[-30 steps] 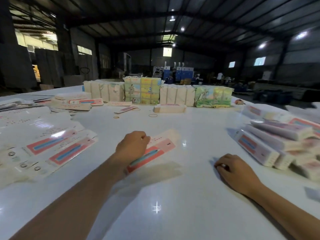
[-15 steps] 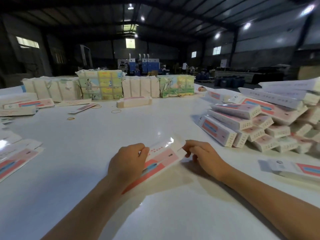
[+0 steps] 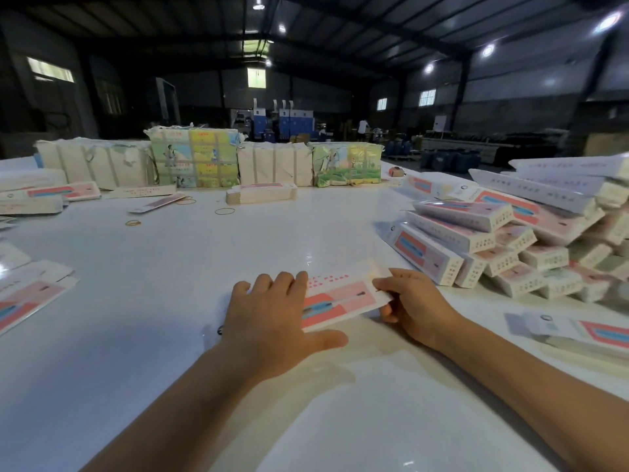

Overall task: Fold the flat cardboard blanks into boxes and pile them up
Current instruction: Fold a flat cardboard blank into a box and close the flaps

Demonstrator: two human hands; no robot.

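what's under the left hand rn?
The left hand lies flat with fingers spread on the near end of a flat cardboard blank, on the white table. The covered end is hidden. The right hand pinches the far end.

— What do we have in front of us?
— A flat cardboard blank (image 3: 340, 298), white and pink with a blue stripe, lying on the table.
— And our folded boxes (image 3: 483, 247)?
— Piled at right.

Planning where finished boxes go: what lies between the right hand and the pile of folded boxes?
Head view: only bare white table between right hand and box pile.
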